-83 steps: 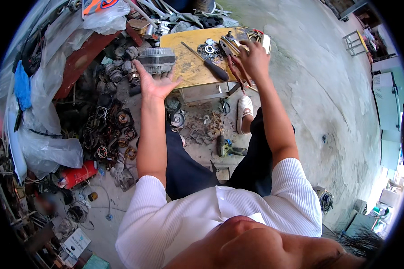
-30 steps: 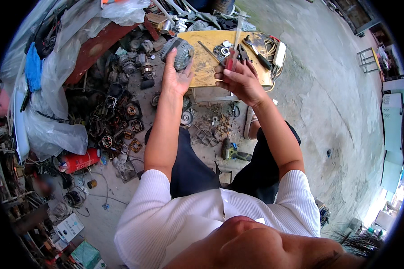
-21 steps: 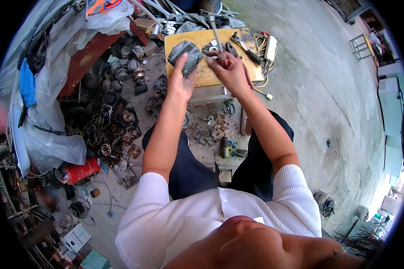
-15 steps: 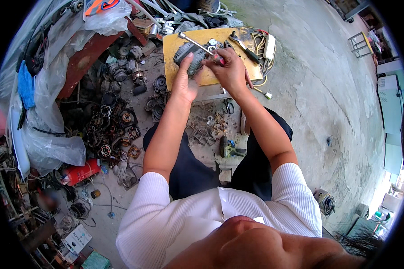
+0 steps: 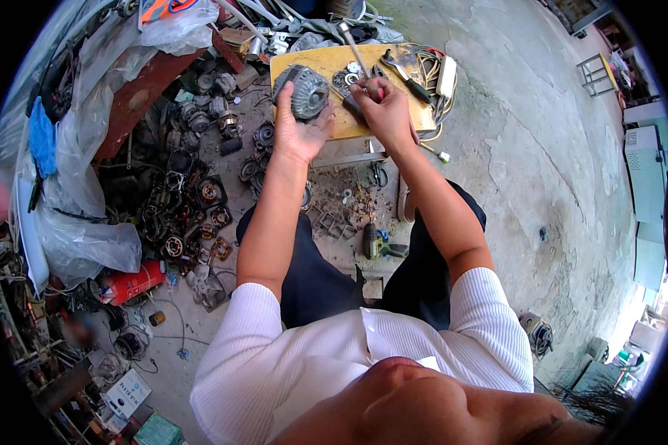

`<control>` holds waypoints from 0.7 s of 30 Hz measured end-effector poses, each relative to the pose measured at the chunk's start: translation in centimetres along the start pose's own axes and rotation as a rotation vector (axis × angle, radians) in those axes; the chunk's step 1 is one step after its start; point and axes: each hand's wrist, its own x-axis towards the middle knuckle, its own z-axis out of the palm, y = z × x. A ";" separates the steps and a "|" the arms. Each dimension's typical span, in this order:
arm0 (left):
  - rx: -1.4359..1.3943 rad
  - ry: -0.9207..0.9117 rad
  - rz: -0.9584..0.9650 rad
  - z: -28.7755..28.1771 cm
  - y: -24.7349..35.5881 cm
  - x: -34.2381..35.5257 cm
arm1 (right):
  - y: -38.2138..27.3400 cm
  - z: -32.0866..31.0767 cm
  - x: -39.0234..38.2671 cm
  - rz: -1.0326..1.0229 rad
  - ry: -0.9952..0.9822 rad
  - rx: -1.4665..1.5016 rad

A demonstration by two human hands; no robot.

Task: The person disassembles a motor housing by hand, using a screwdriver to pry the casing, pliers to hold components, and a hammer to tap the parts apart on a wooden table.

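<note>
Over the yellow board (image 5: 349, 130) my left hand (image 5: 298, 137) is wrapped round a grey finned metal motor housing (image 5: 304, 92), with a round hollow end facing right. In my right hand (image 5: 384, 111) is a long-shafted driver (image 5: 352, 46) with a red handle, its metal tip pointing up and away, apart from the housing. Small round metal parts (image 5: 349, 74) lie on the board beyond the housing. A ratchet wrench (image 5: 408, 79) with a black grip rests to the right of my right hand. A dark tool lies partly hidden between my hands.
A white power strip (image 5: 445, 78) with tangled cables sits at the board's right edge. On the floor between my legs are a cordless drill (image 5: 378, 243) and metal scraps (image 5: 335, 225). Motor parts (image 5: 208, 194) pile up at the left, near a red cylinder (image 5: 135, 283).
The driver has come away from the housing and swung upright as my right hand moved right. My left hand has turned the housing, so its round end now shows.
</note>
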 end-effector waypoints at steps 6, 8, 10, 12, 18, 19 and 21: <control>-0.129 -0.016 0.018 -1.5 2.6 0.0 | -1.4 -2.7 0.6 0.189 -0.232 0.065; -0.147 -0.042 0.023 -1.8 3.1 -0.3 | -2.3 -3.6 0.2 0.208 -0.341 0.021; -0.158 -0.071 0.014 -2.2 3.5 -0.3 | -3.1 -4.0 0.0 0.263 -0.410 -0.120; -0.115 -0.054 0.015 -2.2 3.3 -0.3 | -2.2 -3.5 -0.1 0.177 -0.379 -0.151; -0.051 -0.061 0.027 -1.6 2.6 -0.8 | -0.7 -1.9 -0.9 0.008 -0.327 -0.151; -0.042 -0.062 0.038 -1.7 2.6 -0.8 | -1.3 -2.1 -1.2 -0.007 -0.382 -0.184; -0.013 -0.060 0.057 -1.8 2.7 -0.8 | -2.8 -2.2 -1.8 -0.008 -0.436 -0.156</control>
